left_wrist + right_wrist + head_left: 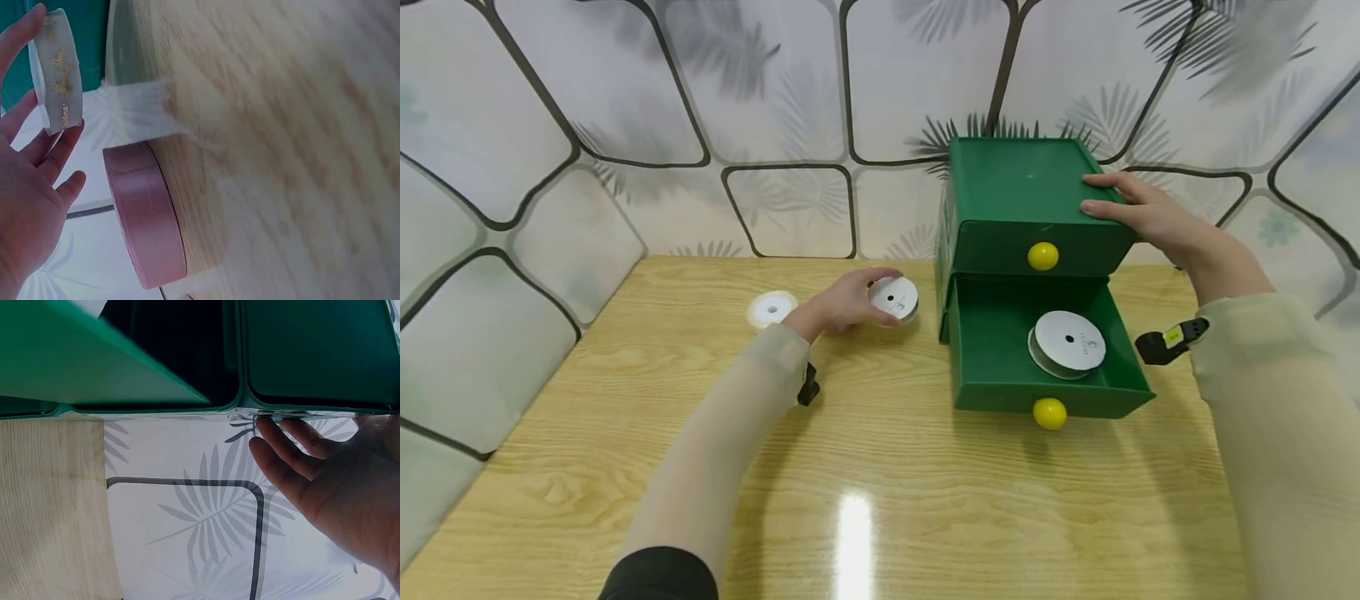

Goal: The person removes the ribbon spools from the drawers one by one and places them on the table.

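My left hand (pixel 850 302) holds a ribbon spool (pixel 893 298) by its edge, between thumb and fingers, left of a green drawer cabinet (pixel 1022 175). In the left wrist view this spool (pixel 59 75) shows a whitish ribbon with gold print. Near that hand lies a pink ribbon spool (pixel 147 215) on the table. At the cabinet's upper right edge rests my right hand (pixel 1150 212), with thumb and a finger on the top. Its other fingers (pixel 284 465) reach along the side, fairly straight. The lower drawer (pixel 992 333) is pulled out and contains another ribbon spool (pixel 1067 343).
A spool with a white face (pixel 769 309) lies behind the left wrist on the wooden table (pixel 880 467). Yellow round knobs (pixel 1049 413) stick out from the drawer fronts. The patterned wall (pixel 790 208) stands directly behind the table.
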Available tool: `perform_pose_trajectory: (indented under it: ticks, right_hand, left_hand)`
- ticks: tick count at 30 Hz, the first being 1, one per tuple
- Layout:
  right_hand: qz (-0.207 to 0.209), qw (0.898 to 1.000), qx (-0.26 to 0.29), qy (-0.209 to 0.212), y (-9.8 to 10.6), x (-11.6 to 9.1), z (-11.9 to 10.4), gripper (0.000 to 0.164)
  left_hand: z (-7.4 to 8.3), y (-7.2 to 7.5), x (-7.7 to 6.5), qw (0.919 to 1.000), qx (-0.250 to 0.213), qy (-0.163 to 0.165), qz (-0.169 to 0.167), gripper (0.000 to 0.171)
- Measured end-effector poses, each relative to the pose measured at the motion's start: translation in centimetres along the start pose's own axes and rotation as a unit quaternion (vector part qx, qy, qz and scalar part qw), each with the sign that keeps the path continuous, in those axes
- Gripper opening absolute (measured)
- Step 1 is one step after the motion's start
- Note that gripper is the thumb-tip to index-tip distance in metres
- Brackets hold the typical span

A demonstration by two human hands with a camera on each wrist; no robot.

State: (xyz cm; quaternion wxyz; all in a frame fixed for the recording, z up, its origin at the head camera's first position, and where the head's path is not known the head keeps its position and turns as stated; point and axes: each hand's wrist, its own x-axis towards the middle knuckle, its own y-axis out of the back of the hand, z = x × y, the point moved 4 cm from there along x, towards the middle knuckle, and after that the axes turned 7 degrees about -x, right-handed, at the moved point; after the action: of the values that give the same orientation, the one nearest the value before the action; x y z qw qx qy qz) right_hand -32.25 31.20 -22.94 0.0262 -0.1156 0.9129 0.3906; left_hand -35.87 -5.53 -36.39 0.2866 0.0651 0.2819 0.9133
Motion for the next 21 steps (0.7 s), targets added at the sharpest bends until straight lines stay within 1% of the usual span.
perform_pose_trajectory:
  ticks: [4,8,12,14,18,21]
  right_hand:
    - [0.000,1.000,0.001,-0.002,-0.1,0.0,0.0,0.070]
    - [0.001,1.000,0.000,-0.002,-0.1,-0.1,-0.1,0.071]
    - [0.003,1.000,-0.003,-0.001,-0.2,-0.1,-0.2,0.071]
    - [0.004,1.000,-0.004,-0.001,-0.2,-0.1,-0.2,0.071]
    - [0.004,1.000,-0.003,-0.001,-0.1,-0.1,-0.2,0.071]
    - [0.003,1.000,-0.001,0.001,-0.1,-0.2,-0.2,0.070]
  left_hand:
    - [-0.5,0.1,0.2,0.9999,0.012,0.010,-0.003,0.084]
    - [-0.9,0.0,0.2,0.9993,0.021,0.028,-0.010,0.084]
    - [-1.3,-0.1,0.2,0.9983,0.016,0.050,-0.024,0.084]
    - [-1.5,-0.2,0.1,0.9978,0.007,0.060,-0.029,0.084]
    - [-1.8,-0.3,0.2,0.9973,0.010,0.063,-0.037,0.084]
    - [-1.9,-0.3,0.2,0.9971,0.022,0.061,-0.042,0.084]
